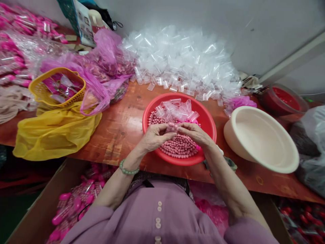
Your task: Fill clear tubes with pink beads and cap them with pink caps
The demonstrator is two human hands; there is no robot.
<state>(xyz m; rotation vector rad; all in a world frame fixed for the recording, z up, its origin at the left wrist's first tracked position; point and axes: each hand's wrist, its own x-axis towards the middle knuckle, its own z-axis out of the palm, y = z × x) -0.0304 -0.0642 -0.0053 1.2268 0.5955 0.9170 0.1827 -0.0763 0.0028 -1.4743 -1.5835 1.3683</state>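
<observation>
Your left hand (153,136) and right hand (196,133) meet above the round red plastic basin (211,130). The fingertips of both hands pinch a short piece of pink round beads (172,126); whether a tube encloses it cannot be determined. Below your hands, the basin holds coiled strands of dusty-pink beads (179,147) and loose clear plastic tubes (175,109). The basin rests on the reddish-brown tabletop (124,113), left of the deep cream plastic bowl (264,135).
</observation>
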